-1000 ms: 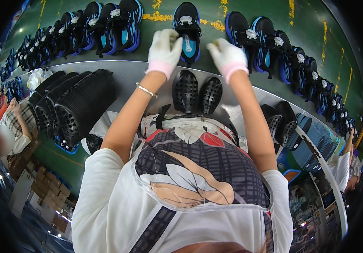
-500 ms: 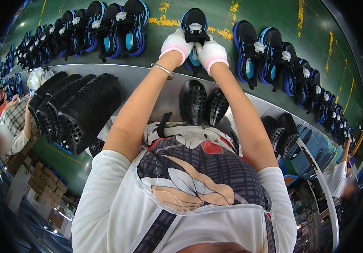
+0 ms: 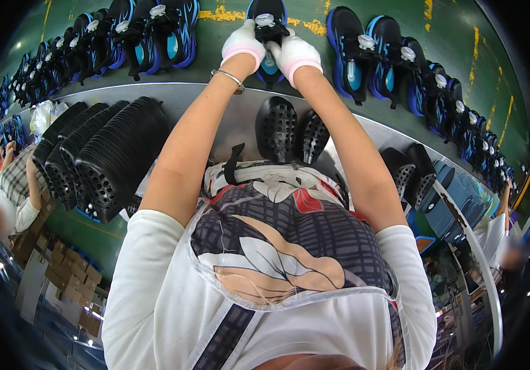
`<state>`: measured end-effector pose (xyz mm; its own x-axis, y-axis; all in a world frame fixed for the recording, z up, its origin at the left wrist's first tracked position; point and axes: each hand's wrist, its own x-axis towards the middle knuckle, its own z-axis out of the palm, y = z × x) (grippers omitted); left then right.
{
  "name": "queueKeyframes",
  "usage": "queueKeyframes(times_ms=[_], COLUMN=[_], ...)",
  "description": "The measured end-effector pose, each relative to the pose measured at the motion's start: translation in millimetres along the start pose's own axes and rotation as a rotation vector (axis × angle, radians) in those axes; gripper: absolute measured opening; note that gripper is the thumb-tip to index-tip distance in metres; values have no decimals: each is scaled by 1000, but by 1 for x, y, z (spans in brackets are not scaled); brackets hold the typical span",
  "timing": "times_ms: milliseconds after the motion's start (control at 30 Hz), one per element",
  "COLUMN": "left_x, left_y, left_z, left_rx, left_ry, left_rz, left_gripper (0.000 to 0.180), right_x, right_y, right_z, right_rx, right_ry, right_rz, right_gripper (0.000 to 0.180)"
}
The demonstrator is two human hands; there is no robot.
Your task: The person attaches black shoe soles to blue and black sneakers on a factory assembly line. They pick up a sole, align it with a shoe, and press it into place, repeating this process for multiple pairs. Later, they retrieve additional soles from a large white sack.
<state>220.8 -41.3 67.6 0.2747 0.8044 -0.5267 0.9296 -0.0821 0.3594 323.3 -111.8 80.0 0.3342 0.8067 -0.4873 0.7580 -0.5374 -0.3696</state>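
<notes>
Ahead of me on the green belt stands a black-and-blue shoe with a white dial and a light-blue insole. My left hand, in a white glove with a pink cuff, grips the left side of its opening by the dial. On the opposite side my right hand, gloved alike, closes on the black tongue or collar; which part lies in the fingers is hidden. Between my arms, close to my apron, two black perforated plastic shoe inserts rest on the metal ledge.
Similar shoes line the belt at left and right. Nested black inserts are stacked at my left, with two more inserts at my right. Co-workers are at the far left and far right.
The whole view has shifted, so the shoe and both hands sit higher in the picture. Both hands stay on the shoe, with little change in their hold.
</notes>
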Motion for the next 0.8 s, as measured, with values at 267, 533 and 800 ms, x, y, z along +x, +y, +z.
queueKeyframes(times_ms=[267,533,800], left_x=[-12,-113,-156], left_y=[-56,-84,-86], left_z=[-10,12,30], left_rx=[-266,-458,-355], left_ry=[69,278,71], left_rz=[202,219,322], left_gripper=[69,43,36], right_x=[-108,-131,-182], right_y=[61,189,58], right_z=[-44,-56,-5], right_rx=[246,116,107], right_ry=[246,658,-25], right_rz=[-133,150,-445], right_gripper=[34,28,44])
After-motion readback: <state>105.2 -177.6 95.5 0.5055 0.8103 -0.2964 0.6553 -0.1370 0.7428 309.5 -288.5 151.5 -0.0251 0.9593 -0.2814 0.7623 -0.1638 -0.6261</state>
